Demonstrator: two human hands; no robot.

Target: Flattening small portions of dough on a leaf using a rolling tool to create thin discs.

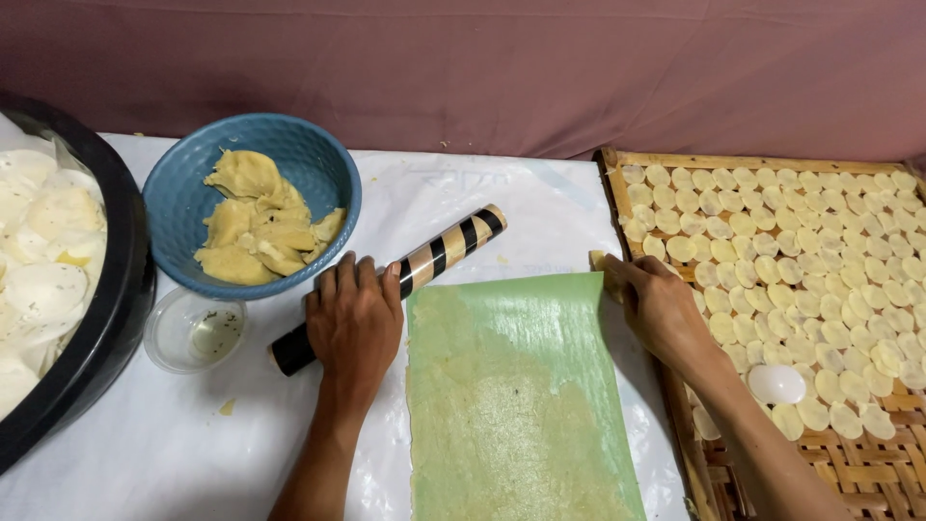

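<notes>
With the left hand (353,323) closed over the rolling pin (395,286) and the right hand (659,307) pinching the green sheet (521,386), a hard tug could tear the thin dough (511,434).

Left hand (353,323) closed over a black-and-cream striped rolling pin (405,277) beside a green sheet spread with thin pale dough (516,405). Right hand (659,307) pinching that sheet's far corner, next to a woven bamboo tray of small round dough discs (873,473). Blue bowl of yellow dough lumps (183,207) behind.
</notes>
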